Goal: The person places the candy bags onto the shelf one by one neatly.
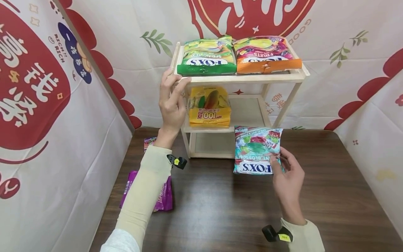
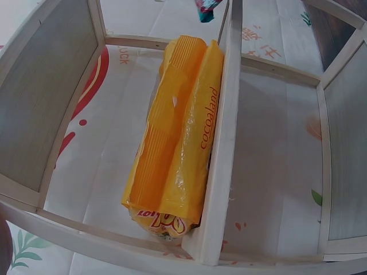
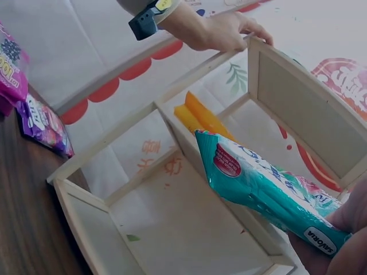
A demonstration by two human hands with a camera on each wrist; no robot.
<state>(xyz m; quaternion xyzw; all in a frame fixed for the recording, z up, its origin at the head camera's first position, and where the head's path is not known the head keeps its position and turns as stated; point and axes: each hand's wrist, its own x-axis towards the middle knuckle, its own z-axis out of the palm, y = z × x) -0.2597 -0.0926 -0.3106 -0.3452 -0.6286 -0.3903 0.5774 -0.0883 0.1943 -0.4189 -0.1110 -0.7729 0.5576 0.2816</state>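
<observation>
A person steadies a three-tier rack of pale wood (image 1: 242, 79) on a dark brown wood-grain desk (image 1: 220, 213), its top shelf carrying two plastic candy bags side by side: a green-and-yellow FOX'S Spring Tea bag (image 1: 207, 56) on the left and an orange-and-purple FOX'S Fruits bag (image 1: 266, 54) on the right. On the middle shelf, a bright yellow plastic bag marked "cocoaland" (image 1: 209, 108) sits toward the left end. The left hand (image 1: 172, 105) grips the top shelf's front left corner, its fingers bent over the rim, the left arm stretched forward in a cream sleeve (image 1: 141, 196). At right, the right hand (image 1: 289, 178) pinches the right edge of a teal FOX'S candy bag with red and green artwork (image 1: 256, 148), thumb across its face, holding it in front of the rack near middle-shelf height; its lettering appears upside down in the head view. That forearm angles up and inward from the lower right. Partly hidden by the left arm, a glossy purple bag (image 1: 165, 196) and a smaller purple-and-pink packet (image 1: 149, 142) lie on the desk.
</observation>
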